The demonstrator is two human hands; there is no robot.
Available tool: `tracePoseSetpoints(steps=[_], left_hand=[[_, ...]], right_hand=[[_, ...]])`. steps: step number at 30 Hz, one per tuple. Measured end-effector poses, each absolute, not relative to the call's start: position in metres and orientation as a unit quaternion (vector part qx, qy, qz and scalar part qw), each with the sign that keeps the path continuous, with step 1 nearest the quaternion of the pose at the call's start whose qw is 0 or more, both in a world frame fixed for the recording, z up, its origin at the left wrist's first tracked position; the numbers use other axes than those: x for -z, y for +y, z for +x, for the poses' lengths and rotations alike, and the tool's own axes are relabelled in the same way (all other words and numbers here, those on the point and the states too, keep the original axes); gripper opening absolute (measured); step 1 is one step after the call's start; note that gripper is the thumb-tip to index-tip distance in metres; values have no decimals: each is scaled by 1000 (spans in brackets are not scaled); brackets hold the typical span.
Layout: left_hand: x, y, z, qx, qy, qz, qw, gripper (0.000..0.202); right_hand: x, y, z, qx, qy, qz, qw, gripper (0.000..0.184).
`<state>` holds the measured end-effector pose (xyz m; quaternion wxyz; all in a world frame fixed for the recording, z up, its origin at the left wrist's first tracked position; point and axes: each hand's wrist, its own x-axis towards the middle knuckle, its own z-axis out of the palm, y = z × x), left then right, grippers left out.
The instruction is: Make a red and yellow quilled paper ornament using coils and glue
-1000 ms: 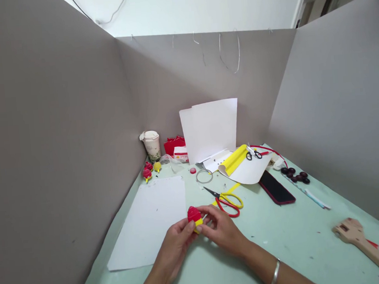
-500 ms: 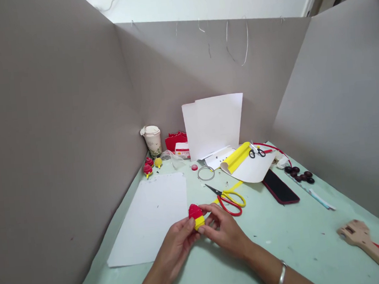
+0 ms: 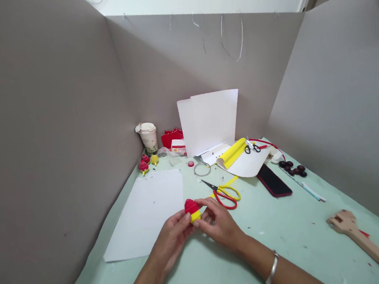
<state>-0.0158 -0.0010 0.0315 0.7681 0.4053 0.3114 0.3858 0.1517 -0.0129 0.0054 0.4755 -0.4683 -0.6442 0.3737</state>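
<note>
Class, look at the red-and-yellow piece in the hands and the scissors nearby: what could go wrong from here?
1. The left hand and right hand hold the small red-and-yellow piece with their fingers, so too firm a grip might dent it.
2. The scissors lie just beyond the right hand; a knock could swing their pointed blades.
</note>
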Motion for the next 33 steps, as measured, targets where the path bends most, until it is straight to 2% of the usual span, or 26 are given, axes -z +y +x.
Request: tracePoseSetpoints(steps=[10,19,33], left_hand=[[-36,-2,-16,-397,318,420,752,25],[-35,-4,-12,-401,326,427,742,38],[-33,-4,-8,-424,332,399,742,38]], right_hand=[[-7,-18,150,-395,-589,-503,494,48],[-11,-19,144,-405,-569,-516,496,41],[-9,-20,138,-407,-536,-518,529,32]])
